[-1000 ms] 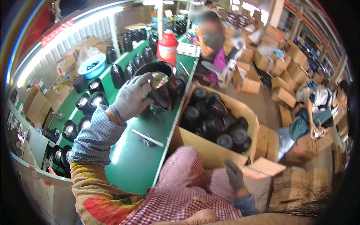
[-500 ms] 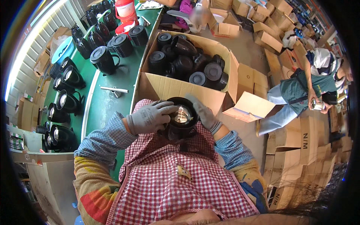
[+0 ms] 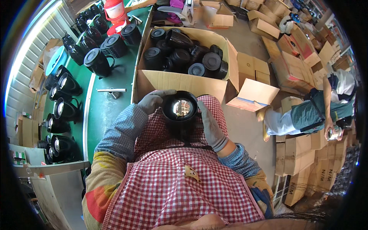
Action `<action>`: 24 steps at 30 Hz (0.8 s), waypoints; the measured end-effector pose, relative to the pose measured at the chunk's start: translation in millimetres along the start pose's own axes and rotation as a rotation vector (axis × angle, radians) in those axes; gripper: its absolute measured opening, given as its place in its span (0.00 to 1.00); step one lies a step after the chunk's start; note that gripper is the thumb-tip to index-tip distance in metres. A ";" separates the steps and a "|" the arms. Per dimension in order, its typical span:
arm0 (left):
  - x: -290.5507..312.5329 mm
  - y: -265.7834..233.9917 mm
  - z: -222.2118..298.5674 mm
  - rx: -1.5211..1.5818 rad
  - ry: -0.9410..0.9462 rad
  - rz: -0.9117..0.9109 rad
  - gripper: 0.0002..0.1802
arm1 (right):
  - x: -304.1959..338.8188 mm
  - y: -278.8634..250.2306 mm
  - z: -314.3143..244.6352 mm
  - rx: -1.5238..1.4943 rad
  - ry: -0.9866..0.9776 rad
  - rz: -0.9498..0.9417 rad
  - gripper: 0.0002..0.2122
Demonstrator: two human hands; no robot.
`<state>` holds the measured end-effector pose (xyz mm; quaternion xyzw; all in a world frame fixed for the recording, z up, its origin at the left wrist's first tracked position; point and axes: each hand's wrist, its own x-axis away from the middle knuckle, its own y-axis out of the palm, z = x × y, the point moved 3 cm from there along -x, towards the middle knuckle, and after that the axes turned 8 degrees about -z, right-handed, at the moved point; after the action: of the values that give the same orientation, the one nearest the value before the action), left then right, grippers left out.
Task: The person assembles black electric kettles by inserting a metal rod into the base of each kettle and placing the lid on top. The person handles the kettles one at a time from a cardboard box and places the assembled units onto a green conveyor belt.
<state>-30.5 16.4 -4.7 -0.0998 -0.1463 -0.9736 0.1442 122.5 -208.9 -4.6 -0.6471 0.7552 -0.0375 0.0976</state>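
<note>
A black jug (image 3: 167, 112) with a wide round mouth and a shiny, mirror-like inside is upright over my lap, its mouth facing up. My left hand (image 3: 153, 101), in a grey glove, grips its left side, the index finger stretched along the far rim. My right hand (image 3: 212, 128), gloved too, presses long, nearly straight fingers along the jug's right side. Between them the two hands hold it. The jug's lower part is in shadow against my checked apron (image 3: 165, 180).
Left is a green workbench (image 3: 115, 109) with black jugs (image 3: 99, 63), a T-shaped metal piece (image 3: 112, 91) and a red bucket (image 3: 115, 12). Ahead stands an open carton (image 3: 180, 81) full of black jugs. A person (image 3: 316, 109) at right holds a shiny metal part; cartons (image 3: 299, 153) are stacked there.
My left fingers have drawn back from over the jug's mouth to its left side. My right hand has slid nearer to me along the jug. The person at right has shifted.
</note>
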 end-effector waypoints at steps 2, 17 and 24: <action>-14.9 -4.1 -3.4 0.183 -0.055 -0.038 0.40 | 3.0 9.1 -25.7 -0.178 0.203 0.040 0.33; -74.8 -34.3 -3.9 -0.364 0.066 -0.301 0.23 | -96.6 -35.5 5.8 0.714 -0.114 -0.510 0.28; -146.6 -186.5 -13.8 -0.715 -0.140 0.442 0.22 | -126.7 -33.6 25.2 0.781 -0.226 -0.710 0.31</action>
<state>47.2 219.8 -100.0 -0.2385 0.2161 -0.8995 0.2955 178.3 -87.7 -10.6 -0.7781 0.4049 -0.2762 0.3928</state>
